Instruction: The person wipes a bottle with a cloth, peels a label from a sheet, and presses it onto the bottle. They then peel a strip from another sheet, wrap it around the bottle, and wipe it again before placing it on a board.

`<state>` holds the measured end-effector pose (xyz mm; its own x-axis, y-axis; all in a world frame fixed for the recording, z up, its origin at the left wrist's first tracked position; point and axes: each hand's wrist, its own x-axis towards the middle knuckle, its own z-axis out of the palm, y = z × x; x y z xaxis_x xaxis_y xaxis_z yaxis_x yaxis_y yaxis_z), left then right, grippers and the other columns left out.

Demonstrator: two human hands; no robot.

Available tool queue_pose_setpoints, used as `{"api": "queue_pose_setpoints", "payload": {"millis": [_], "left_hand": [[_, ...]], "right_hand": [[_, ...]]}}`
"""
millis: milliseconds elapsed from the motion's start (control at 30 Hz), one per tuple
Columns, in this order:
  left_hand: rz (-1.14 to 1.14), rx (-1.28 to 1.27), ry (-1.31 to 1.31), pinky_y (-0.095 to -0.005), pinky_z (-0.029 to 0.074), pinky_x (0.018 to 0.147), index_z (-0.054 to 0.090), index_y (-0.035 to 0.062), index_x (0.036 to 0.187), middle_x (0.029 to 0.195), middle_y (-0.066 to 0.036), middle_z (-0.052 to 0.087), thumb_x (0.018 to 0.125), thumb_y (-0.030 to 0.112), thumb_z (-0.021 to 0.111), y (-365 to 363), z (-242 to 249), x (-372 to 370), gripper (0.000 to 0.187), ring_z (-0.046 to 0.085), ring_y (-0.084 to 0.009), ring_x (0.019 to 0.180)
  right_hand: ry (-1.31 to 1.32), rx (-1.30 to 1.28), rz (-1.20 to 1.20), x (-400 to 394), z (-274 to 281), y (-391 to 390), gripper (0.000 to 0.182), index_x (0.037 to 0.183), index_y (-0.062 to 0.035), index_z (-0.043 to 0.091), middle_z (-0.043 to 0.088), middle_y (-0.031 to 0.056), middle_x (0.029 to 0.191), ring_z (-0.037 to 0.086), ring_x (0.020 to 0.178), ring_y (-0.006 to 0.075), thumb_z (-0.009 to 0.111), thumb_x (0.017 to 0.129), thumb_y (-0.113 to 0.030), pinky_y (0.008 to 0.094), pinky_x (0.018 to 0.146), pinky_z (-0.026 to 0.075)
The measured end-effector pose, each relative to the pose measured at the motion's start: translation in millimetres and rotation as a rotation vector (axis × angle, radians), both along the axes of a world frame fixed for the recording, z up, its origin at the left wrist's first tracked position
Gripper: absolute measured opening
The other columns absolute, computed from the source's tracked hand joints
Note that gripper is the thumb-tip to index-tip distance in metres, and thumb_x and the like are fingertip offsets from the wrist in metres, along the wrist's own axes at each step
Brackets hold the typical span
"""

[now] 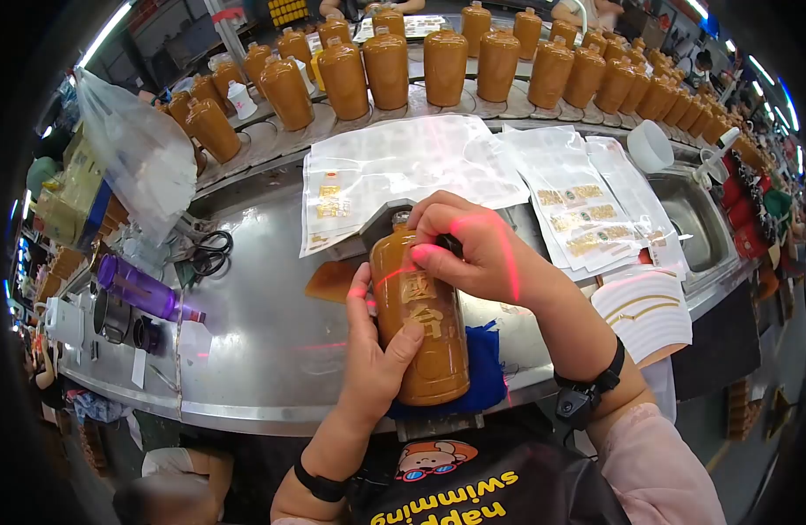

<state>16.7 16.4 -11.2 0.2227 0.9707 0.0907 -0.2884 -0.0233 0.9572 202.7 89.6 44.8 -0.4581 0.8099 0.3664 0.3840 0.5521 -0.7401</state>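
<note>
A glossy brown bottle (434, 367) with gold characters on its front lies tilted on a blue cloth (486, 354), its neck pointing away from me. My left hand (377, 354) holds its lower left side, the thumb resting beside the lower character. At the bottle's shoulder, my right hand (464, 249) has its fingers curled and pinched together against the surface; whatever is between the fingertips is too small to make out. Red laser lines cross the bottle and my right hand. Behind the bottle's neck is a grey angled holder (381, 219).
Rows of brown bottles (444, 70) stand on a conveyor at the back. Sticker sheets (403, 166) lie before it. To the right are a sink (696, 219) and white bowl (650, 146); to the left, a purple bottle (139, 287), cables and a plastic bag. Other people sit beyond.
</note>
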Motion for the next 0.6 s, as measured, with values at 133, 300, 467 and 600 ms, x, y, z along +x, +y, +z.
{"api": "queue_pose_setpoints", "payload": {"millis": [133, 300, 467, 600], "left_hand": [[0.001, 0.025, 0.008, -0.0351, 0.04, 0.104, 0.007, -0.0007, 0.15, 0.14, -0.018, 0.037, 0.093, 0.025, 0.063, -0.9, 0.7, 1.5, 0.084, 0.045, -0.0228, 0.126], [-0.018, -0.001, -0.057, -0.0351, 0.04, 0.104, 0.007, -0.0012, 0.15, 0.141, -0.018, 0.036, 0.093, 0.025, 0.063, 0.9, -1.2, -1.7, 0.084, 0.045, -0.023, 0.126], [-0.005, 0.023, 0.015, -0.0351, 0.04, 0.104, 0.007, -0.002, 0.15, 0.141, -0.019, 0.036, 0.093, 0.027, 0.064, 0.7, -2.1, -0.9, 0.085, 0.045, -0.0231, 0.127], [-0.003, 0.024, 0.024, -0.0352, 0.04, 0.105, 0.008, -0.002, 0.15, 0.141, -0.018, 0.036, 0.093, 0.027, 0.064, 0.1, -0.7, -0.1, 0.085, 0.045, -0.0232, 0.127]], "right_hand": [[-0.017, 0.019, -0.015, -0.8, -1.9, 1.1, 0.014, 0.085, -0.001, 0.057, 0.061, 0.0136, 0.105, 0.062, 0.095, 0.0256, 0.066, 0.086, -0.013, 0.0338, 0.083, 0.049], [-0.006, 0.029, -0.003, -0.7, -3.5, 3.0, 0.015, 0.085, -0.0009, 0.057, 0.061, 0.0142, 0.104, 0.062, 0.096, 0.0271, 0.066, 0.086, -0.013, 0.0344, 0.083, 0.049], [-0.005, 0.045, -0.007, -1.2, -3.6, 3.0, 0.015, 0.085, -0.0009, 0.057, 0.061, 0.014, 0.103, 0.062, 0.097, 0.0277, 0.067, 0.086, -0.013, 0.0347, 0.084, 0.049], [-0.013, 0.046, -0.009, -1.3, -2.8, 2.2, 0.015, 0.085, -0.0008, 0.057, 0.061, 0.0141, 0.103, 0.062, 0.097, 0.0278, 0.066, 0.086, -0.013, 0.0349, 0.084, 0.049]]}}
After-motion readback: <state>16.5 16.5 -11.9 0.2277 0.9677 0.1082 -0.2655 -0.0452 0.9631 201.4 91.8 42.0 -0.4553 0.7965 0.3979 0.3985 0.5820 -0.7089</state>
